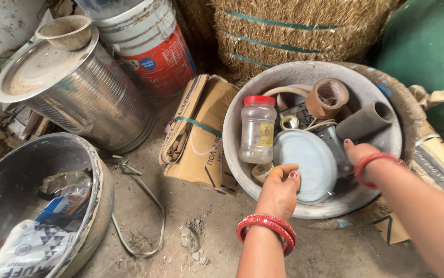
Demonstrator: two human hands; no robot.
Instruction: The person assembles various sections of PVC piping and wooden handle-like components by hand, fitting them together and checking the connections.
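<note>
The straw bale (304, 36) with green straps fills the background, beside a steel drum (77, 92) capped by a small bowl (67, 32) and a red-and-white plastic bucket (155, 46). On the earthen floor (191, 242) lies a folded cardboard box (201, 134); a dark pan (96, 206) holding printed bags sits at lower left. The grey basin (242, 170), shallow and wide, rests on the floor at centre right, holding a clear plastic jar (257, 131) with a red cap, a pale round lid (307, 164), a tape roll (327, 98) and a brown pipe piece (363, 121). The left hand (279, 188) curls its fingers over the basin's near rim, gripping it. The right hand (360, 154) reaches inside near the far wall; whether it grasps anything cannot be told. The basin looks stiff and probably rather heavy with its load; the loose contents would likely slide if it tilts, so opposite rim points seem the soundest hold.
</note>
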